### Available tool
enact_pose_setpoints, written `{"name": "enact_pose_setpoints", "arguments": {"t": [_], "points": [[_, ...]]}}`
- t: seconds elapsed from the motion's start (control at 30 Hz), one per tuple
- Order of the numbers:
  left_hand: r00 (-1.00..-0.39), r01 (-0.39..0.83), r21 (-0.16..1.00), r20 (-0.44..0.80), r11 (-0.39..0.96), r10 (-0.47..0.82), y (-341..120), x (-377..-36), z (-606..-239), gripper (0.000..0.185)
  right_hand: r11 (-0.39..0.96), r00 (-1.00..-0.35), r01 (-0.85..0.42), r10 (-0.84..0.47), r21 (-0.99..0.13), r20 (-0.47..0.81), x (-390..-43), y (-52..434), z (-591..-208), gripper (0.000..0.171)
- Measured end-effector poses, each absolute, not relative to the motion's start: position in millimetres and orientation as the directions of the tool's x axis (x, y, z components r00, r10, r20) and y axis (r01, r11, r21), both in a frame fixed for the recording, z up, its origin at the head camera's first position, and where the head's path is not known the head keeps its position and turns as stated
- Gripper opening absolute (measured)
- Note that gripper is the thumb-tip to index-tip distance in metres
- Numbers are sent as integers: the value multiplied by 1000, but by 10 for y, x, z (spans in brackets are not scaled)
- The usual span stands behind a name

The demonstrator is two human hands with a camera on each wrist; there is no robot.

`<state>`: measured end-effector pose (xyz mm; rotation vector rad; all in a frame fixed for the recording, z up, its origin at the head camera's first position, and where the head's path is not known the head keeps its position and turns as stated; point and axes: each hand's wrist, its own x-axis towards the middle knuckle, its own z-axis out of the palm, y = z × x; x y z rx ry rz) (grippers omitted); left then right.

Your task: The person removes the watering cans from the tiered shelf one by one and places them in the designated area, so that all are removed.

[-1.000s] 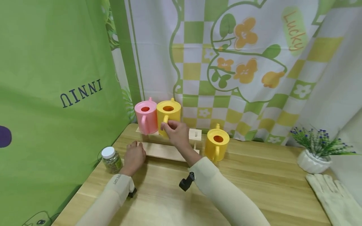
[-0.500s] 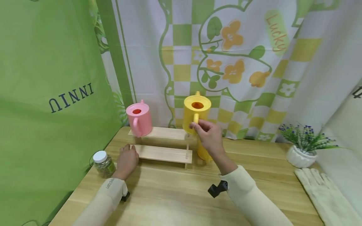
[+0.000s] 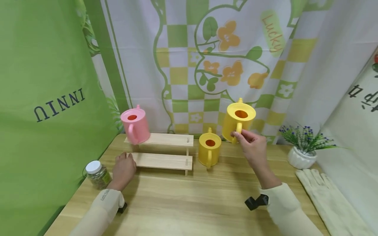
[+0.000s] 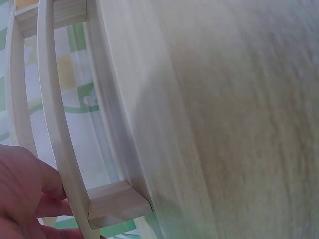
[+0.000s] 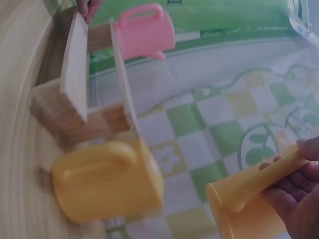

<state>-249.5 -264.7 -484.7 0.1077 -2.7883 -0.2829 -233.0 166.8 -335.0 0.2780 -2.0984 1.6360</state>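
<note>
1. While the right hand (image 3: 254,147) pinches the handle of a yellow watering can (image 3: 237,120) and holds it in the air, right of the wooden step shelf (image 3: 160,150), the sound way to carry it is level, spout up, fingers closed firmly round the handle.
2. A second yellow can (image 3: 209,149) stands on the table just right of the shelf — the lifted one is best kept clear of it.
3. The left hand (image 3: 124,170) rests at the near left end of the shelf's lower board, fingers loosely curled against the edge; steadying it there looks wise, since the pink can (image 3: 135,126) sits on the upper board's left end.
4. The surface is a light wooden table (image 3: 189,200) — a white-lidded jar (image 3: 97,174) near left, a potted plant (image 3: 304,147) and pale gloves (image 3: 330,196) to the right.
5. Behind hang a green cloth (image 3: 44,98) and a checked flower curtain (image 3: 206,65).
</note>
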Motion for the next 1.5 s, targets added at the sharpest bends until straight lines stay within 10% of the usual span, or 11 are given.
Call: {"name": "enact_pose_setpoints", "arguments": {"t": [1.5], "points": [[-941,-40,209,321,977,-108,-2615,-2449,-4773,36,337,-982,-38,162,-941,97,-2567,2005,-4798,33]]}}
